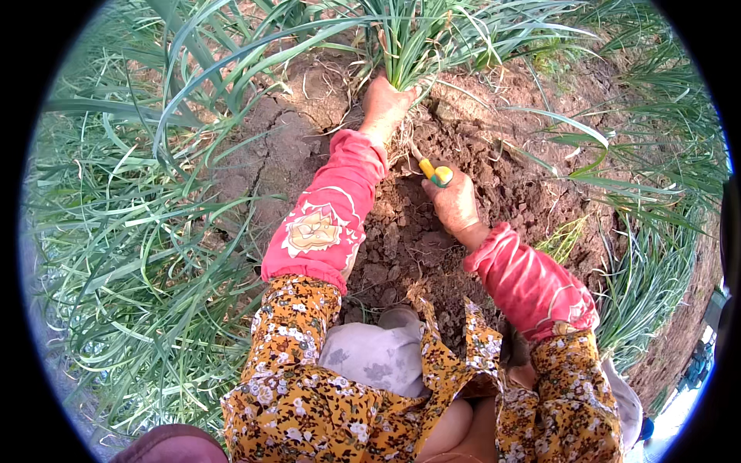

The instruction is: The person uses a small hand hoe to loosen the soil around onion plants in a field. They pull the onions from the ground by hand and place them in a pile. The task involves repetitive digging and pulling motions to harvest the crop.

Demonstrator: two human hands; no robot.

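Note:
My left hand (386, 107) is closed around the base of a clump of long green leafy plants (405, 55), at the top middle. Pale stringy roots (399, 144) hang below that hand, over the loose soil. In my right hand (454, 199) is the yellow and green handle of a small hand tool (431, 169). Its thin metal shank points up and left to the roots; the working end is hidden among roots and soil. Both forearms wear pink sleeve covers over a flowered orange garment.
Broken brown soil (405, 249) lies between my arms, with cracked firmer ground (283, 144) to the left. Dense green leaves (145, 260) fill the left side. More leaves stand at the right, where a bundle of similar plants (648, 295) lies near my right elbow.

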